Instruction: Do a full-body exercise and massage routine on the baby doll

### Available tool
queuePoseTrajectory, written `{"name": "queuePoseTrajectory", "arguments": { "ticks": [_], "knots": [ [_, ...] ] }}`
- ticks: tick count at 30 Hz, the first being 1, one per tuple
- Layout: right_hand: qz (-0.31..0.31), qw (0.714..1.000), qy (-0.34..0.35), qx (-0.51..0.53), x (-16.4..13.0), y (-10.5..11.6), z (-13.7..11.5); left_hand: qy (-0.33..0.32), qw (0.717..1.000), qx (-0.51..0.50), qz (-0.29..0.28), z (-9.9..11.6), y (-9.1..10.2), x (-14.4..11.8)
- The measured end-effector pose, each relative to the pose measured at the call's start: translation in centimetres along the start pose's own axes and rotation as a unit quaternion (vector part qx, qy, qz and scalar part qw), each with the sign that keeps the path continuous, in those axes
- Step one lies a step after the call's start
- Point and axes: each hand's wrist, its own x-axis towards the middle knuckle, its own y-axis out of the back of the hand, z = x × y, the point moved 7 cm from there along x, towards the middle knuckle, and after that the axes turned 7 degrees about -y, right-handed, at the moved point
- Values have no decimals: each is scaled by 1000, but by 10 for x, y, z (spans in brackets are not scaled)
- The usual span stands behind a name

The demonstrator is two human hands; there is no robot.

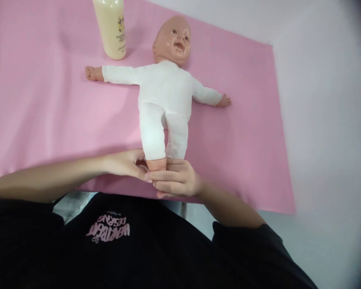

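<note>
My left hand [128, 163] and right hand [176, 178] are both grasping the feet of the doll [165, 94], which is lying face-up, arms spread, on the pink mat [48, 112]. I judge the handling to be just starting. The cream bottle [111, 28] is standing upright beside the doll's head, its contents not visible

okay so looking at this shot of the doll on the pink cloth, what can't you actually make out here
Head view:
- Doll feet: covered by the left hand and right hand.
- Cream bottle: top cut off by the upper edge; label print too small to read.
- Pink cloth near edge: hidden by the black shirt.
</note>
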Motion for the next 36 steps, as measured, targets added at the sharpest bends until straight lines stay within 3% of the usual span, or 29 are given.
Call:
{"name": "queuePoseTrajectory", "arguments": {
  "ticks": [4,7,14,24,31,36],
  "knots": [
    [10,999,40,10,-2,2,-2,-4,1000,-17,-11,-1,0,0],
    [3,999,33,33,-3,2,1,-4,1000,-23,-5,-4,2,0],
    [-32,995,-79,-46,1,-5,18,-20,999,2,-29,-2,1,1],
    [-19,998,-48,-28,3,-4,13,-22,998,-27,-48,-2,0,-1],
    [46,999,-13,-19,10,-1,6,-19,996,-91,0,1,5,-2],
    [89,993,25,-70,4,1,1,-43,995,-87,-8,3,5,-2]
  ]
}}
